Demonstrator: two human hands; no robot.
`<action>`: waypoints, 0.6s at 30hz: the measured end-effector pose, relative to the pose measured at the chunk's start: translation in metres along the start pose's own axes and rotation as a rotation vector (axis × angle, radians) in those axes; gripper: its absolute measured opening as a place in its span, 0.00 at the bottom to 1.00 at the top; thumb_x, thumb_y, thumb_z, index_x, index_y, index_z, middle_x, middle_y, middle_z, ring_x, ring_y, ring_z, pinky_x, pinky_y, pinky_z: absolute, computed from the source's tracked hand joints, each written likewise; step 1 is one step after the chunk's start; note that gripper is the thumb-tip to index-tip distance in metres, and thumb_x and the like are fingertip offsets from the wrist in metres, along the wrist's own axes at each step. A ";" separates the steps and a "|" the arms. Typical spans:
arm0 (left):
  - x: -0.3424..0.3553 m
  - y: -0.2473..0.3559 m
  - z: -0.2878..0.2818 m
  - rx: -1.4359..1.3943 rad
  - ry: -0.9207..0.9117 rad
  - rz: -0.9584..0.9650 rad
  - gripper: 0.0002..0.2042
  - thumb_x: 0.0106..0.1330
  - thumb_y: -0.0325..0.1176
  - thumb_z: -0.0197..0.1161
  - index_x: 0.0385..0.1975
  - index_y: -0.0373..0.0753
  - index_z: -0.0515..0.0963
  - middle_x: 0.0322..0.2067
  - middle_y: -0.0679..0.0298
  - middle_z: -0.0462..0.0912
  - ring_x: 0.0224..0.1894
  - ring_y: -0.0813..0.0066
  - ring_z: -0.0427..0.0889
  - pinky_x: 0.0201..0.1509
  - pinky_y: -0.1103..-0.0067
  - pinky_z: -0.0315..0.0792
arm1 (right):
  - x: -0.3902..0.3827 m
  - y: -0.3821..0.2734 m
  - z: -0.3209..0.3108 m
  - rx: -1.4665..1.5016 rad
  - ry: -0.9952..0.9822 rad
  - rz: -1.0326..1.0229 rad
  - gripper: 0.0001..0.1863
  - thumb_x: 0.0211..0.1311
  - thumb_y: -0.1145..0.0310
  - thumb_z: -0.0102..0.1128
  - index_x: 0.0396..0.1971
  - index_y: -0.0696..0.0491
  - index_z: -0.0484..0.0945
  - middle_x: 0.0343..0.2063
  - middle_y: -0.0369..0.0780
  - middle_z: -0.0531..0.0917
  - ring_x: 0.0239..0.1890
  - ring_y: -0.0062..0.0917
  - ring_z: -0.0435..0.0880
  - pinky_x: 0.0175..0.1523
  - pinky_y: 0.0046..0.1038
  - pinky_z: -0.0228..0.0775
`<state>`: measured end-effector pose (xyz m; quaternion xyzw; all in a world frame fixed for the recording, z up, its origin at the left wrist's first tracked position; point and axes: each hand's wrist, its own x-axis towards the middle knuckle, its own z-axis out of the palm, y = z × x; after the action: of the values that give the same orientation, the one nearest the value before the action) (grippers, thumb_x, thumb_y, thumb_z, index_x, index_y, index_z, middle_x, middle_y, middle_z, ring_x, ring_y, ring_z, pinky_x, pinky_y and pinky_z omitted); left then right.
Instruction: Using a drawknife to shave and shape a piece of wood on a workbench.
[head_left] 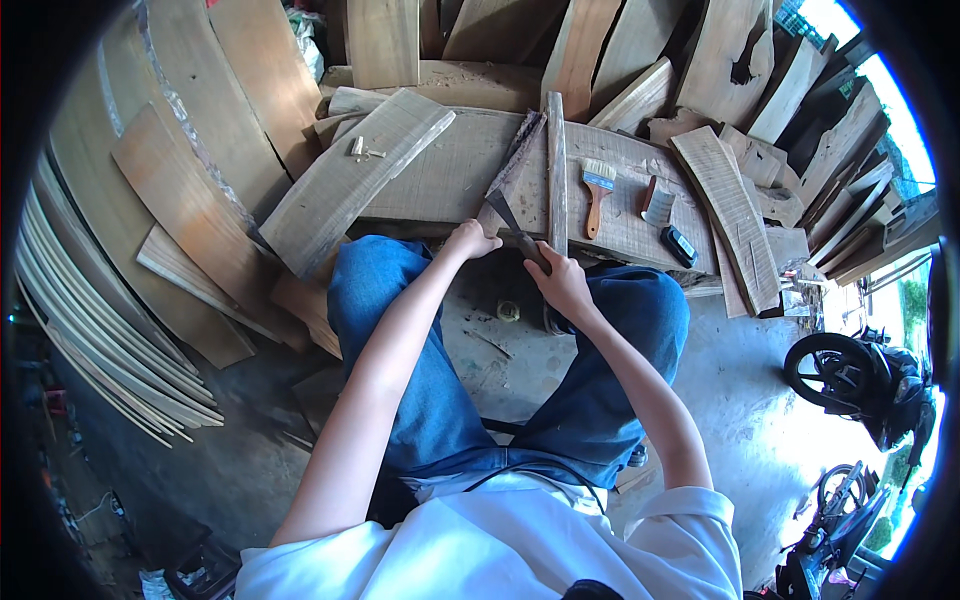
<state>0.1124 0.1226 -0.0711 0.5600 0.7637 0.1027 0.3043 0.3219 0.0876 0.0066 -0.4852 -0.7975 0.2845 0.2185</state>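
Observation:
My left hand (468, 239) is closed around the near end of a narrow wood strip with dark bark (517, 152), which slants away over the plank bench (440, 170). In my right hand (563, 282) is the dark handle of a flat-bladed scraping tool (506, 209). Its dark blade points toward the far left and lies against or just over the strip near my left hand. Whether it is a scraper or a chisel I cannot tell. Just right of the strip, a long narrow wooden batten (557, 175) lies across the bench.
On the bench's right lie a paintbrush (597, 195), a curved metal piece (658, 204) and a small dark device (679, 246). Loose boards (358, 175) (727, 215) cross both ends. More planks lean behind and left. A small roundish object (508, 311) sits on the floor; motorbikes (850, 370) stand right.

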 end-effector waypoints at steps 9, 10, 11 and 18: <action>-0.001 0.002 -0.007 -0.005 -0.079 0.001 0.39 0.48 0.52 0.63 0.47 0.17 0.66 0.49 0.36 0.71 0.53 0.51 0.72 0.57 0.71 0.68 | 0.002 0.004 -0.002 0.048 0.007 -0.023 0.20 0.54 0.61 0.59 0.43 0.57 0.75 0.25 0.54 0.79 0.31 0.46 0.80 0.36 0.38 0.72; -0.001 0.003 -0.007 -0.010 -0.094 0.002 0.40 0.48 0.52 0.63 0.48 0.17 0.66 0.49 0.36 0.70 0.54 0.52 0.72 0.57 0.71 0.67 | 0.003 0.005 -0.002 0.058 0.019 -0.031 0.20 0.54 0.61 0.59 0.43 0.57 0.75 0.25 0.54 0.79 0.31 0.46 0.80 0.37 0.38 0.72; -0.001 0.004 -0.007 -0.008 -0.095 0.005 0.40 0.48 0.52 0.63 0.48 0.17 0.66 0.49 0.36 0.70 0.54 0.52 0.72 0.57 0.71 0.67 | 0.003 0.006 -0.002 0.069 0.030 -0.040 0.20 0.54 0.61 0.59 0.43 0.57 0.75 0.25 0.54 0.79 0.31 0.46 0.80 0.37 0.38 0.72; 0.002 -0.003 -0.007 0.005 -0.099 0.035 0.39 0.49 0.52 0.62 0.47 0.16 0.65 0.50 0.35 0.69 0.55 0.51 0.71 0.58 0.71 0.67 | 0.005 -0.004 -0.012 0.106 -0.042 0.033 0.18 0.54 0.61 0.59 0.41 0.57 0.76 0.24 0.52 0.80 0.29 0.44 0.81 0.35 0.37 0.72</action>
<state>0.1056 0.1247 -0.0679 0.5787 0.7380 0.0782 0.3383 0.3246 0.0933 0.0184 -0.4801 -0.7775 0.3398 0.2225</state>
